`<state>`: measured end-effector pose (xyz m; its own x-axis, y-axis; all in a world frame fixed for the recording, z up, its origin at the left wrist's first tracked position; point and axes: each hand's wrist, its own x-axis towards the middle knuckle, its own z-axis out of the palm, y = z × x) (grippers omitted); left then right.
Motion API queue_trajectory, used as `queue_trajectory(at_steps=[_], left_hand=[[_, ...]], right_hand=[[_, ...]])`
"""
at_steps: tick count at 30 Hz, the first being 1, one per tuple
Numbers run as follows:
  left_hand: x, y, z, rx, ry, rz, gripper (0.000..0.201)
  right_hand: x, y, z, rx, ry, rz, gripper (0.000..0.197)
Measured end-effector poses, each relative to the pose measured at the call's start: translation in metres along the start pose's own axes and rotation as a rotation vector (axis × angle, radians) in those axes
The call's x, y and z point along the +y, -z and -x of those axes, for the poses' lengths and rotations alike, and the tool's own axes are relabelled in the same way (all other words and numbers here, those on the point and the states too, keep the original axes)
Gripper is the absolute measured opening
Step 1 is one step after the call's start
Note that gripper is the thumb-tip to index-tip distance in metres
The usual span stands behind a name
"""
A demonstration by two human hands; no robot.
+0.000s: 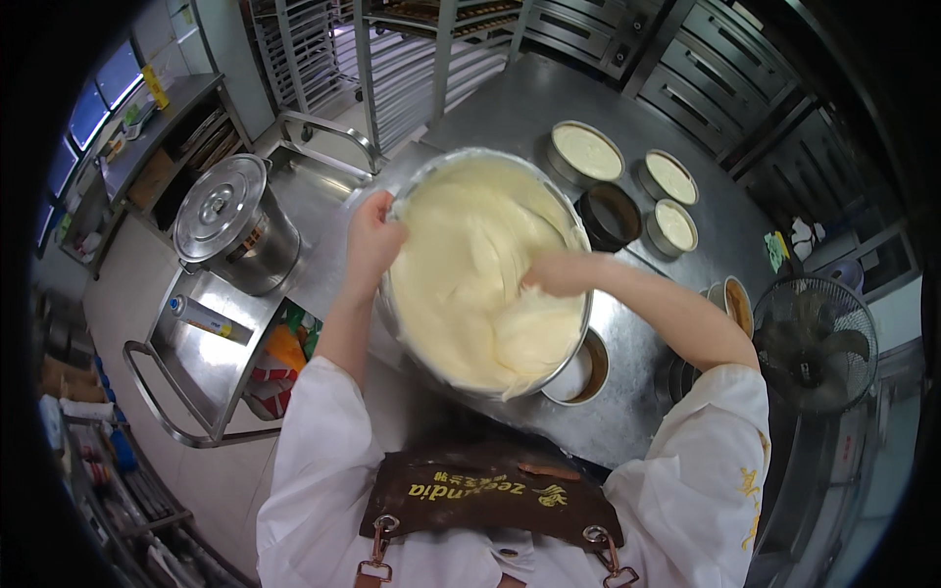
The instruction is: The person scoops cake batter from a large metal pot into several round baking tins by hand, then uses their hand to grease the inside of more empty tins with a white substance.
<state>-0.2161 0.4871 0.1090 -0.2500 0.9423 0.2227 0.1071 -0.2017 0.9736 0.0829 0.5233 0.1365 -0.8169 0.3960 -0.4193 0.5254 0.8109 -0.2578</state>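
Observation:
A large metal mixing bowl stands on the steel table, filled with thick pale-yellow batter. At its left rim, my left hand is closed on the edge. Over the batter, right of the bowl's middle, my right hand is curled and slightly blurred; whatever its fingers hold is hidden. Folds and ridges run through the batter around that hand. Partly under the bowl's lower right side sits a round cake tin. Just beyond the right rim stands a dark, round tin.
Batter-filled round tins stand on the far right of the steel table. A lidded steel pot and a spray can are on a cart at left. A fan stands at right, with ovens and racks behind.

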Motion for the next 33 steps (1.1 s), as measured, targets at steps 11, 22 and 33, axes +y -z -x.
queue_trajectory(at_steps=[11,22,33], left_hand=[[0.014,-0.043,-0.014,-0.059,-0.071,-0.189,0.015],[0.022,-0.082,-0.017,-0.078,-0.149,-0.397,0.011],[0.032,-0.100,-0.024,-0.147,-0.171,-0.518,0.017]], right_hand=[[0.018,-0.042,-0.019,0.077,0.105,0.101,0.040],[0.003,-0.007,0.088,-0.053,-0.026,0.114,0.035],[-0.002,-0.050,0.007,0.123,0.186,0.021,0.034]])
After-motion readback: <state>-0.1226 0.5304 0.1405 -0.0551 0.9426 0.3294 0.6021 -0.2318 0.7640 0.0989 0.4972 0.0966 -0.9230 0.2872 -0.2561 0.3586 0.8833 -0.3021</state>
